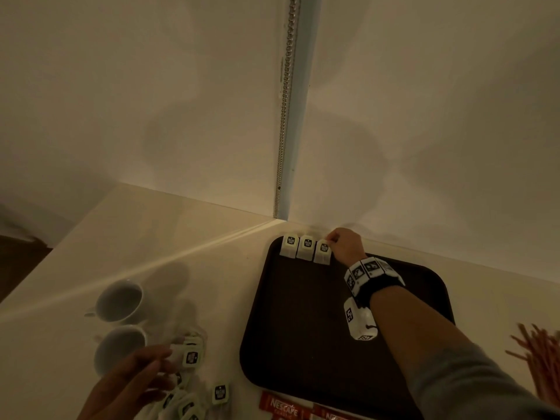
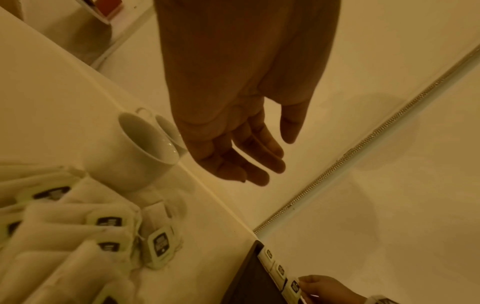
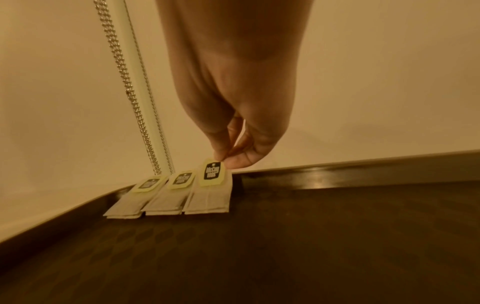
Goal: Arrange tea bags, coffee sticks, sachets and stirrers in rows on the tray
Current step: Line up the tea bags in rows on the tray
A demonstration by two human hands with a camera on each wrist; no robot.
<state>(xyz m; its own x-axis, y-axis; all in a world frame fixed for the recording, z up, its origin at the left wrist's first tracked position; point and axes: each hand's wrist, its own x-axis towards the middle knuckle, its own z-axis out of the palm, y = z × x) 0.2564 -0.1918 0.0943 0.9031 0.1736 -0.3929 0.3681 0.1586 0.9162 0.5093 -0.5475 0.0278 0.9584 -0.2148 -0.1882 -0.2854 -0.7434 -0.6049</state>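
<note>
Landmark: the dark tray [image 1: 303, 344] on the pale counter [image 1: 91, 237].

Nearest the person, just off the tray's near edge, lie two red coffee sticks [image 1: 283, 409]; one reads "NESCAFE". Left of the tray's near corner sits a loose heap of tea bags [image 1: 188, 383] with pale tags bearing a black label; the lettering is too blurred to read. The left hand [image 1: 133, 380] hovers over this heap, fingers relaxed and slightly spread, holding nothing; the left wrist view shows the palm empty. Right of the tray, at the picture's edge, lies a bundle of reddish stirrers [image 1: 542, 359].

Further out, left of the tray, two white cups [image 1: 121, 301] stand side by side, just beyond the heap.

The right forearm crosses over the tray, wearing a wrist band [image 1: 372, 274] with black-and-white markers.

At the tray's far left corner, three tea bags [image 3: 166, 197] lie flat in a row, edges touching or nearly so. The right hand [image 1: 345, 244] pinches the tag of the rightmost bag [image 3: 210, 193] between thumb and forefinger.

Beyond the tray, a bead chain [image 1: 286, 101] hangs in the wall corner.
</note>
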